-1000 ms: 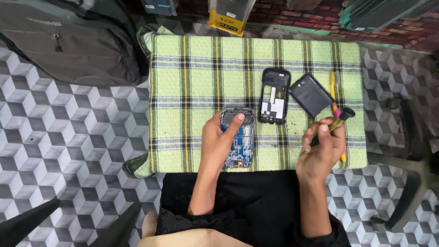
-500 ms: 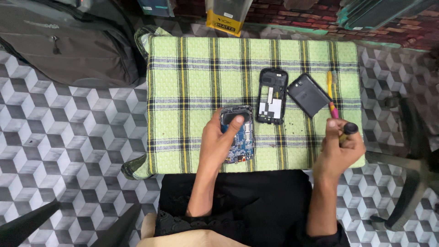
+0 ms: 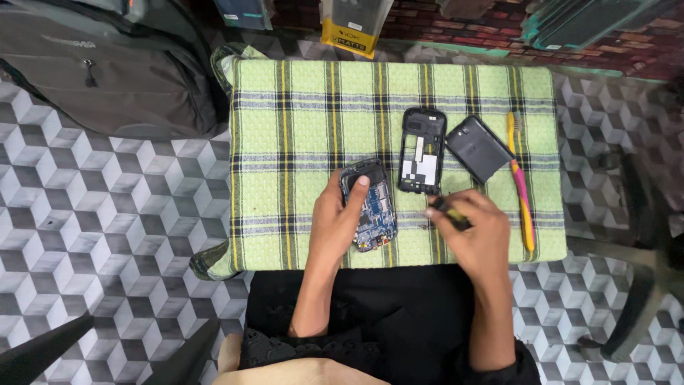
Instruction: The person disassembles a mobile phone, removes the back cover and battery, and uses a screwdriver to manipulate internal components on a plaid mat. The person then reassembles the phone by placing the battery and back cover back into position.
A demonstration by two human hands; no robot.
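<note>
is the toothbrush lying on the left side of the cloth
No, the yellow and pink toothbrush lies along the right edge of the green plaid cloth, past the dark back cover.
</note>
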